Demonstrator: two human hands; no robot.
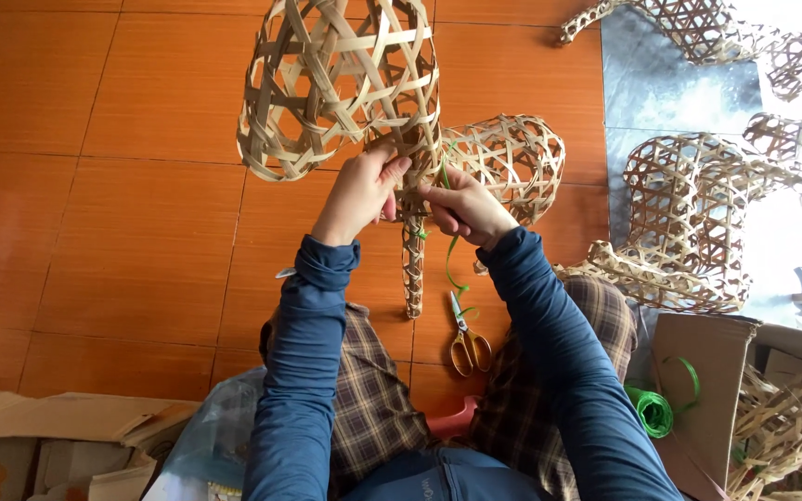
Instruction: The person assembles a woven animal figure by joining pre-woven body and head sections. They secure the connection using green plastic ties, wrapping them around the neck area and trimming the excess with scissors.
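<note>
Centre of frame: woven bamboo lattice figure held up over the orange tiles. Left hand clamped on its narrow neck, right hand pinching green plastic string. Looks light, springy, crushable; best gripped at that stiff neck.

Both hands, left hand & right hand, pinch a thin green strip at the middle of a big woven bamboo shape, w/ yellow scissors on the orange floor near the knees & more woven shapes far right.
</note>
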